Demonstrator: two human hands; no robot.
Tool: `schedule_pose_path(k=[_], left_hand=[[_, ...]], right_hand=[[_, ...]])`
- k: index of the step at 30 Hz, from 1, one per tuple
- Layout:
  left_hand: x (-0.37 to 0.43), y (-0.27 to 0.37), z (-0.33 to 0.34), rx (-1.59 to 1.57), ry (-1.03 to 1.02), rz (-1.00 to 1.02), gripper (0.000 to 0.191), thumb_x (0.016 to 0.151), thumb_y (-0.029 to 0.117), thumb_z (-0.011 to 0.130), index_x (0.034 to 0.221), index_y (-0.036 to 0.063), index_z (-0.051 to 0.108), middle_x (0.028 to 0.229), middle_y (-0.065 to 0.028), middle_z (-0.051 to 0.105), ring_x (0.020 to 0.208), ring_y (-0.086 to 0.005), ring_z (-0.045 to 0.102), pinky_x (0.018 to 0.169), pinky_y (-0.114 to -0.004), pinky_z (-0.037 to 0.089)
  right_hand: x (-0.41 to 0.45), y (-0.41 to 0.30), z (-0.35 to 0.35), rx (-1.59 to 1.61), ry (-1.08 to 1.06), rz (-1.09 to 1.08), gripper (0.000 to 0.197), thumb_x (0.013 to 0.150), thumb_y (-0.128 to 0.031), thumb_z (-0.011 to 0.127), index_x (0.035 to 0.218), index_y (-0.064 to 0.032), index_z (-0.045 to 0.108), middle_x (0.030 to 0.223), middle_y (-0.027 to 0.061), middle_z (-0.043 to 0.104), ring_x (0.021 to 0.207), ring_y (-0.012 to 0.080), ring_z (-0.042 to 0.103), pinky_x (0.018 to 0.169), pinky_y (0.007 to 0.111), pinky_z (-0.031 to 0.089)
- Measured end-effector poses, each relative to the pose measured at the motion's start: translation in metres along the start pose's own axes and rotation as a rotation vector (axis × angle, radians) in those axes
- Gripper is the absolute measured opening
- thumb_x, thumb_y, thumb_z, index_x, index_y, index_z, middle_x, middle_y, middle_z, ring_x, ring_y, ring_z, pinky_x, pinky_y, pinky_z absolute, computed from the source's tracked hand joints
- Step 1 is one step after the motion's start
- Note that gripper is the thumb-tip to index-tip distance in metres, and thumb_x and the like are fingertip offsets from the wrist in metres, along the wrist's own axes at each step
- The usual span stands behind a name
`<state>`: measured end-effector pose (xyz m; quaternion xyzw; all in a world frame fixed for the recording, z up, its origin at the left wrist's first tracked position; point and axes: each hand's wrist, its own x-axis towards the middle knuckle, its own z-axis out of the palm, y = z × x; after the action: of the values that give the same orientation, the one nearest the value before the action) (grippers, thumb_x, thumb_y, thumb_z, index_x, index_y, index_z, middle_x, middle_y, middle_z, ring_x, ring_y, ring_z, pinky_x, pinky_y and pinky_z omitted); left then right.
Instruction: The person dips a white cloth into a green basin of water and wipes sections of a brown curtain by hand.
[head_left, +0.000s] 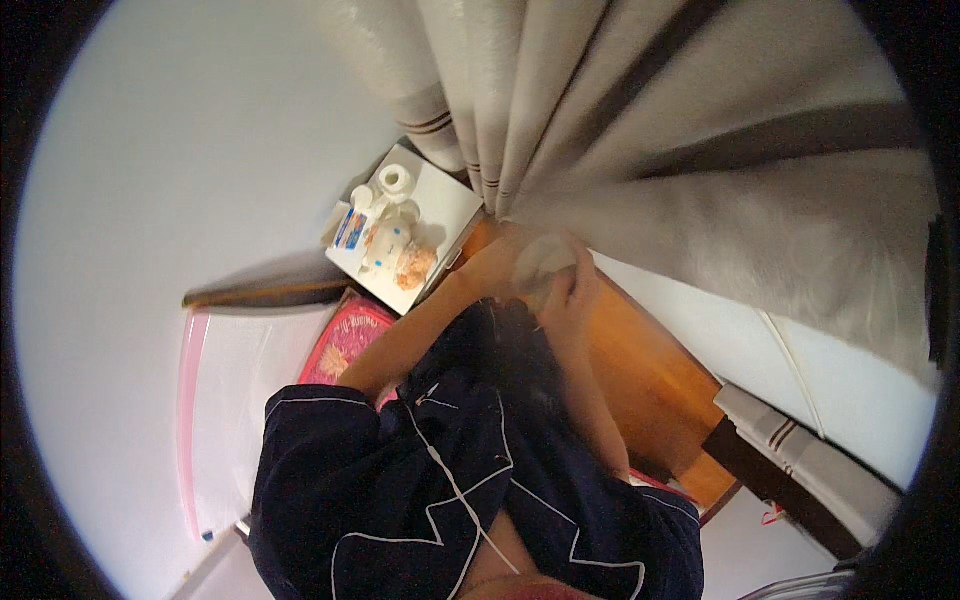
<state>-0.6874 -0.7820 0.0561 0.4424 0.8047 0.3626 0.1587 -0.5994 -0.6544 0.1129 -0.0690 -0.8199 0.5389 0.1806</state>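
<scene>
My left hand (499, 262) and my right hand (576, 281) are close together in front of my lap. Between them is a pale, rounded thing (541, 262), too blurred to name, and both hands appear to grip it. Just below the hands lies dark cloth (487, 352) of my clothing. To the left of the left hand stands a small white cabinet (450, 196). On its top are a white plush toy (386, 247) with blue eyes, an orange-brown fluffy item (415, 266) and a white roll-shaped object (394, 178).
Long grey-beige curtains (570, 97) hang close beyond the hands. A blue printed box (350, 228) stands at the cabinet's wall side. Pink patterned fabric (349, 337) lies below the left forearm. Orange-brown wooden flooring (645, 345) stretches right of the right arm. A white cable (457, 480) runs down my shirt.
</scene>
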Motion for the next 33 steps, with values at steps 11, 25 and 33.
schedule_pose_path(k=[11,25,33], left_hand=[[-0.065,-0.092,-0.016,-0.236,1.03,-0.559,0.026,0.093,0.013,0.057,0.116,0.0014,0.061,0.109,-0.0131,0.068,0.093,-0.022,0.067,0.078,-0.031,0.053],[0.047,-0.15,-0.116,-0.145,1.071,-0.436,0.071,0.079,0.032,0.073,0.136,0.002,0.043,0.118,-0.0241,0.061,0.109,-0.0376,0.059,0.09,-0.041,0.047],[0.064,-0.076,-0.011,0.24,0.723,-0.159,0.033,0.085,0.017,0.066,0.111,-0.0014,0.058,0.101,-0.021,0.064,0.082,-0.0332,0.065,0.074,-0.041,0.052]], right_hand=[[-0.028,0.009,0.0,0.049,-0.074,-0.029,0.036,0.09,-0.002,0.042,0.124,0.0011,0.055,0.113,0.0182,0.063,0.099,0.0295,0.061,0.088,0.035,0.046],[0.018,0.002,-0.001,0.061,-0.074,-0.008,0.033,0.093,-0.007,0.045,0.123,-0.0007,0.055,0.117,0.0169,0.062,0.108,0.0312,0.059,0.095,0.038,0.043],[0.013,0.017,0.014,-0.022,0.061,-0.071,0.043,0.088,-0.006,0.048,0.13,0.0003,0.05,0.116,0.0213,0.061,0.105,0.0349,0.061,0.093,0.04,0.045]])
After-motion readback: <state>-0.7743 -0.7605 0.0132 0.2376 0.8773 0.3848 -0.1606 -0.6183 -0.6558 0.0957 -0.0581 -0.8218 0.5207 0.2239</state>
